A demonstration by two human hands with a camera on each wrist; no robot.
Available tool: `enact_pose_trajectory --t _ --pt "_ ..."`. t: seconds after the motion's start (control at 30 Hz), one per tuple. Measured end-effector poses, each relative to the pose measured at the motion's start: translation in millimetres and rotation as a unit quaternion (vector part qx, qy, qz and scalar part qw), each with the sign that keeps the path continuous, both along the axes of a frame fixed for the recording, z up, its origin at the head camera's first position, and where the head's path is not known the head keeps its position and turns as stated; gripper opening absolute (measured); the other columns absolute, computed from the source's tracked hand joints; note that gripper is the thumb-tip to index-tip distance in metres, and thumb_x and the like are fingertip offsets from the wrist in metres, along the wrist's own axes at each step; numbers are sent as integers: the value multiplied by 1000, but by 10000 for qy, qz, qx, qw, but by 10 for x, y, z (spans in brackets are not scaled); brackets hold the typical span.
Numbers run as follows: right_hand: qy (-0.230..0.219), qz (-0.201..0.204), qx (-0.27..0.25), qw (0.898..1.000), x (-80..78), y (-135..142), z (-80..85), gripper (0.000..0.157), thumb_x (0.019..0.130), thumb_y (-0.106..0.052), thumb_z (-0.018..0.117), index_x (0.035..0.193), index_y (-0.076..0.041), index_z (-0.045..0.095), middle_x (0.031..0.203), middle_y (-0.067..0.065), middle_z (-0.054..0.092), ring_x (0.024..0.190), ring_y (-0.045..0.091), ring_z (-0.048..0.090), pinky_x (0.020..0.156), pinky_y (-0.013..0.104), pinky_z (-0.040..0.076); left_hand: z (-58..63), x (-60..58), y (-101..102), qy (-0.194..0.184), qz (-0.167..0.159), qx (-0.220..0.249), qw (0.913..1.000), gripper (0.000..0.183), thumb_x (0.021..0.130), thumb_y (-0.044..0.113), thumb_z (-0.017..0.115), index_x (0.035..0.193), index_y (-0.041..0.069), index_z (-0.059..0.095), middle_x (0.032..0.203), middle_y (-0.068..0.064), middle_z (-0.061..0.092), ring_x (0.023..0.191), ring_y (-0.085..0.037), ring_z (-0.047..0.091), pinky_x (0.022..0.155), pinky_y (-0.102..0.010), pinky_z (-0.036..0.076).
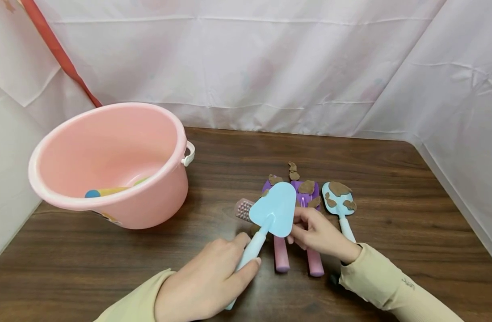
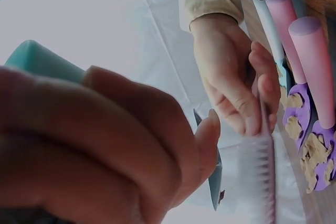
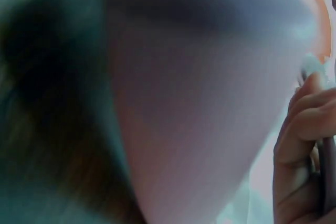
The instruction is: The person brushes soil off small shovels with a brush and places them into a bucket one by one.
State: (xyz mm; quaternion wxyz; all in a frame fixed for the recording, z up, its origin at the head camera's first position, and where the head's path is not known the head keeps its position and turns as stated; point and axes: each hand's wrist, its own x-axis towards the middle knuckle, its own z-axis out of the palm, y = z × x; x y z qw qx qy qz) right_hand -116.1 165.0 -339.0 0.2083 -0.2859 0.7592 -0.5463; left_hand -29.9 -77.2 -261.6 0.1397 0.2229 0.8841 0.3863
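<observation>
My left hand (image 1: 207, 273) grips the handle of a light blue toy shovel (image 1: 275, 210), whose blade points up and away. In my right hand (image 1: 318, 230) is a translucent pink brush (image 1: 243, 209) with short bristles, its bristled end showing left of the shovel blade. The left wrist view shows the fingers and thumb pinching this brush (image 2: 266, 177), with the bristles facing left. Most of the brush is hidden behind the blade in the head view. Below the hands lie two purple toy tools with pink handles (image 1: 281, 255), brown clay-like lumps (image 1: 307, 187) on their heads.
A second light blue shovel (image 1: 330, 203) with brown lumps lies on the right. Small brown pieces (image 1: 293, 172) lie on the wooden table (image 1: 229, 152) beyond the tools. At the left stands a pink bucket (image 1: 161, 197), holding a yellow and blue item (image 1: 107, 191). White curtains (image 1: 246, 67) surround the table.
</observation>
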Motion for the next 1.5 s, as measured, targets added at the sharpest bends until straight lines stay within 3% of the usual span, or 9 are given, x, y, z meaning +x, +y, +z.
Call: enact_pose_trajectory --t 0.1,0.33,0.73,1.03,1.33,1.5 --pt "14 84 -273 9996 2 -6 -12 13 96 1 46 91 4 57 65 23 55 45 4 45 38 24 40 2 7 7 -9 -5 -26 10000 17 95 23 51 79 19 47 54 12 44 46 -1 43 44 -20 36" --pt "515 -104 -780 9956 -10 25 -32 16 94 4 49 85 -2 60 63 21 55 44 8 46 38 27 41 34 30 9 36 29 -158 9999 19 95 24 50 77 21 46 53 12 44 47 -2 42 45 -20 36" --pt "821 -468 -774 9925 7 75 -43 14 95 1 51 84 -4 59 62 17 55 39 17 43 34 27 38 44 35 -19 -237 -78 -117 9996 22 97 26 49 75 23 47 53 12 44 46 -2 41 44 -21 35" --pt "571 -725 -595 9939 6 109 2 14 96 -3 50 86 -2 60 65 20 56 41 12 42 33 29 38 13 70 -31 84 -16 -306 9995 22 95 27 51 75 24 45 55 13 38 47 0 37 45 -19 34" --pt "231 -1221 -696 9898 -70 207 95 21 100 -11 48 96 8 56 65 9 58 40 14 42 35 31 38 -44 116 -44 119 -84 -467 9988 20 94 27 54 77 23 45 55 13 36 46 0 34 44 -19 33" --pt "88 -1383 -93 9903 -65 228 102 25 99 -17 50 97 7 57 68 14 60 42 13 45 37 31 42 -47 111 -45 152 -110 -418 9989 19 94 27 54 78 22 45 56 14 36 46 1 35 44 -18 33"
